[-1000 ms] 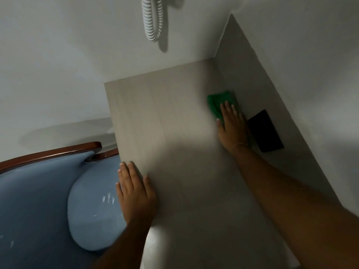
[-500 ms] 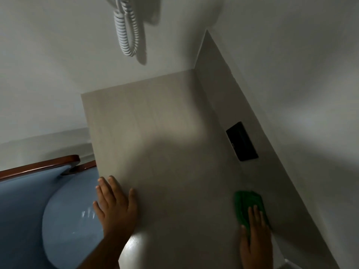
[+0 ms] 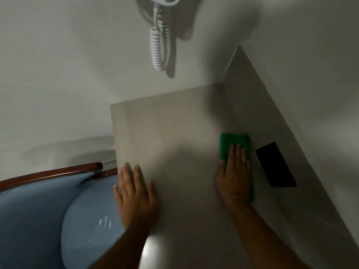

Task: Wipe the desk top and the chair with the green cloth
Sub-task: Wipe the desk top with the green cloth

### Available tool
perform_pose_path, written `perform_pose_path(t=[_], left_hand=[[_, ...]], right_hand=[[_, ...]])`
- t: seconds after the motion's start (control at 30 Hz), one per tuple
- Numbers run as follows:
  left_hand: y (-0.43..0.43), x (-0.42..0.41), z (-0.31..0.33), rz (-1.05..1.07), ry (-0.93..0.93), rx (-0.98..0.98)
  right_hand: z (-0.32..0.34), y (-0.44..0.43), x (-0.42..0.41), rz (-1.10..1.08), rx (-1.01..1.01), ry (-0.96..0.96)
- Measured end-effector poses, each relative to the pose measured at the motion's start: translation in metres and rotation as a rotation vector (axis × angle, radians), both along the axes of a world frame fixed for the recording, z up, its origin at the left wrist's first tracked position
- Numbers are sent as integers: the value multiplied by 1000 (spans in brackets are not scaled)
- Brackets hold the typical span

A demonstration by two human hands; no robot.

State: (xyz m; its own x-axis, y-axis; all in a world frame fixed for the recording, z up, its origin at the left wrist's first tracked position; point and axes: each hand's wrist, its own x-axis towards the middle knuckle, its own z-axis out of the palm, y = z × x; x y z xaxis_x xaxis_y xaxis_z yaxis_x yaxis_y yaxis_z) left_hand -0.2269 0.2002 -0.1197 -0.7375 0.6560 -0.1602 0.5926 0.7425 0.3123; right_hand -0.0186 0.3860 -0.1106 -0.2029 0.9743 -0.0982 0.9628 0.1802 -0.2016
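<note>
Right hand (image 3: 234, 177) flat, pressing green cloth (image 3: 233, 143) on desk top (image 3: 174, 136); left hand (image 3: 136, 193) flat, empty.

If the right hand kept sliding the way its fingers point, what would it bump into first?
Probably the side panel: the right hand, flat on the green cloth, points up the desk top, nothing lying between.
</note>
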Motion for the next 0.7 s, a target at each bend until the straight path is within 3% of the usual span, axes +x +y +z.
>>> perform_pose_path(t=[0.4, 0.53, 0.7], left_hand=[[-4, -5, -16, -22, 56, 37], [0, -10, -14, -21, 30, 27], [2, -8, -7, -14, 13, 18]], right_hand=[[-12, 189, -125, 94, 73, 33], [-12, 186, -179, 102, 64, 52], [-12, 112, -239, 264, 45, 116]])
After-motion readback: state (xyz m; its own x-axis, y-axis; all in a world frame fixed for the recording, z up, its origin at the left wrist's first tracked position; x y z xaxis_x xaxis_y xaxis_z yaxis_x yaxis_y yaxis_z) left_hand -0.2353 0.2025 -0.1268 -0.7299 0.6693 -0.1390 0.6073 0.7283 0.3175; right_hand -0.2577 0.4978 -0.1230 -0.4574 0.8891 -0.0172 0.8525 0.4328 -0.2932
